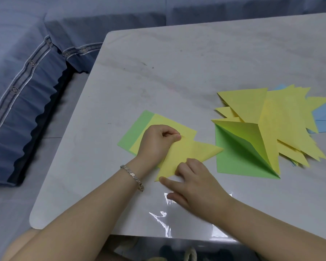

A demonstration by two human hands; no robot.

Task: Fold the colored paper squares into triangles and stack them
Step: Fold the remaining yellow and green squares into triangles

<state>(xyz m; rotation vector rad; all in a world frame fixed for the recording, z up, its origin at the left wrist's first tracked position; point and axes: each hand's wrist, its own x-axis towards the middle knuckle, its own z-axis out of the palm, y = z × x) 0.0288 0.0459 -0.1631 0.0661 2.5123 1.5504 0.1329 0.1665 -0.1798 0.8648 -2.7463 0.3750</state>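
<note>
Left forearm bare, laid from near-left corner of tabletop (177, 63) toward its middle. Left hand (154, 144) curled into loose fist, back of hand up, thumb and forefinger closed on corner of yellow paper (192, 153). Right forearm bare, laid across near edge from right, angled toward left. Right hand (196, 183) held palm down, near left hand, not touching it. Forefinger stretched out, tip pressed at paper's near corner; thumb spread below it on tabletop; other fingers bent, tips set on paper.
</note>
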